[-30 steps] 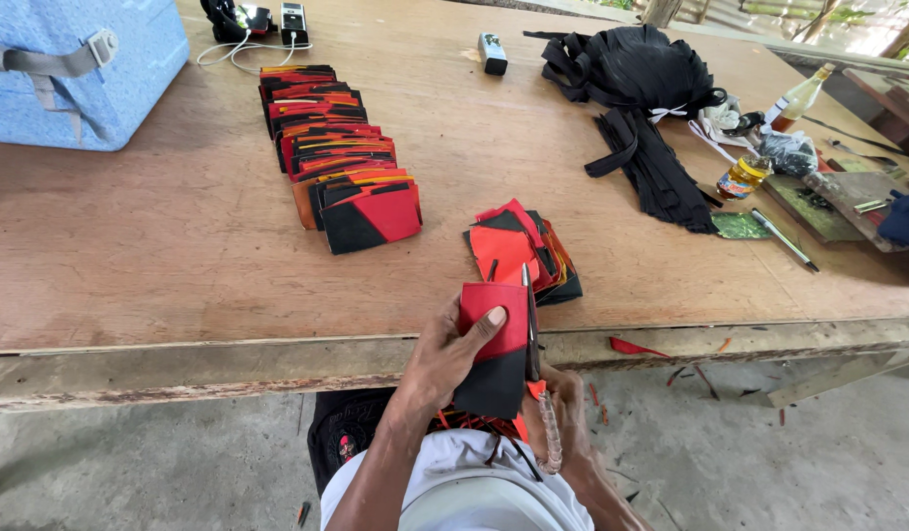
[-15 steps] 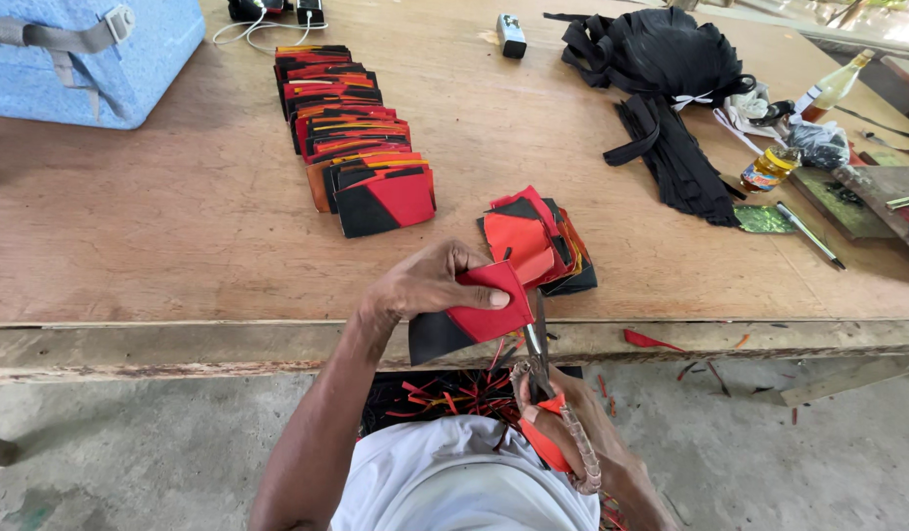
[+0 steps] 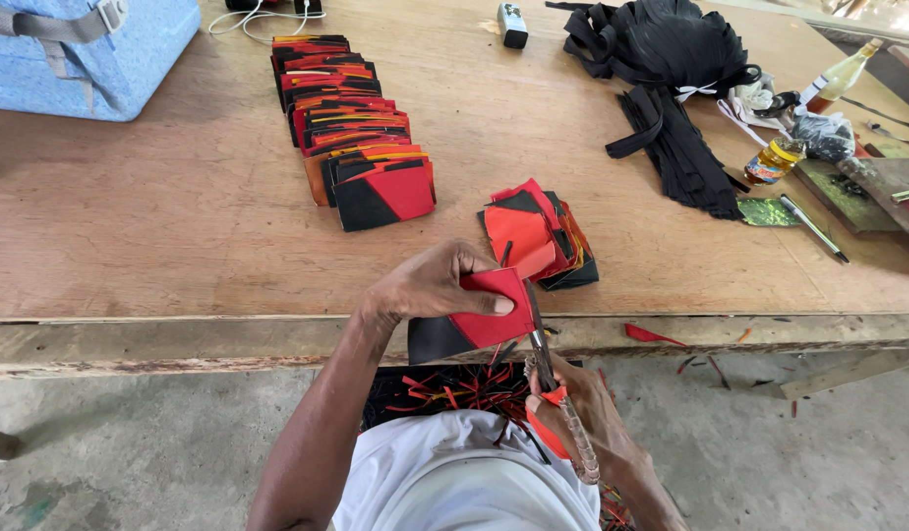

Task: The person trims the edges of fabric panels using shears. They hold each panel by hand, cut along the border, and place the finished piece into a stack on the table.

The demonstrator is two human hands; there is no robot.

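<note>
Head view, hands: the left hand (image 3: 430, 287) pinches a red-and-black piece (image 3: 474, 320) at lower centre of the frame, just past the table (image 3: 179, 226) edge, thumb on top and fingers curled under. The right hand (image 3: 582, 413) is closed round the handles of the scissors (image 3: 543, 349), blades pointing up into the piece's right edge.
Head view, doing it well: I'd judge a trim along that right edge is in hand. Keep the piece taut and flat between thumb and fingers, keep the thumb tip back from the blades, and cut in one steady line so the edge stays straight.
Head view, cuttings: thin red and black strips (image 3: 464, 388) lie in a heap below the hands, above the lap; more scraps (image 3: 651, 334) sit on the table edge to the right.
Head view, pieces: a loose pile (image 3: 538, 236) lies at centre, just beyond the hands; a long overlapping row (image 3: 346, 128) runs from upper centre-left towards it.
Head view, other things: a blue box (image 3: 81, 54) at upper left, black strips (image 3: 671, 88) at upper right, bottles (image 3: 774, 162) and a pen (image 3: 813, 226) at the right edge.
Head view, in the way: nothing blocks the cut; the pile sits near enough for the left hand to knock.
</note>
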